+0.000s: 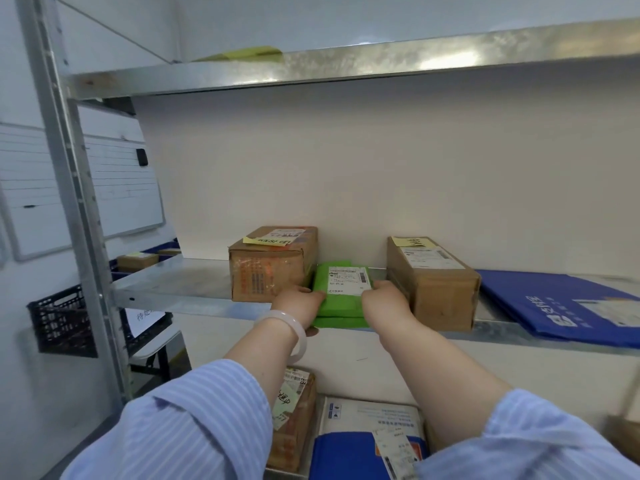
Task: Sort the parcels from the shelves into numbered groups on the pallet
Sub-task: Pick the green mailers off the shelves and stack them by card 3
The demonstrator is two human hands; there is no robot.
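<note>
A flat green parcel (341, 299) with a white shipping label lies on the middle metal shelf (180, 289), between two cardboard boxes. My left hand (299, 304) grips its left edge, with the thumb under the front corner. My right hand (384, 299) grips its right edge. The parcel's front end sticks out past the shelf's edge. The left cardboard box (272, 263) carries a yellow note and a label. A yellow note also sits on the right cardboard box (434, 280).
A blue mailer bag (561, 303) lies at the shelf's right end. On the lower shelf sit a taped cardboard box (294, 414) and a blue-and-white parcel (367, 438). A black crate (62, 320) hangs left of the upright (69, 168). A yellow envelope (242, 53) lies on the top shelf.
</note>
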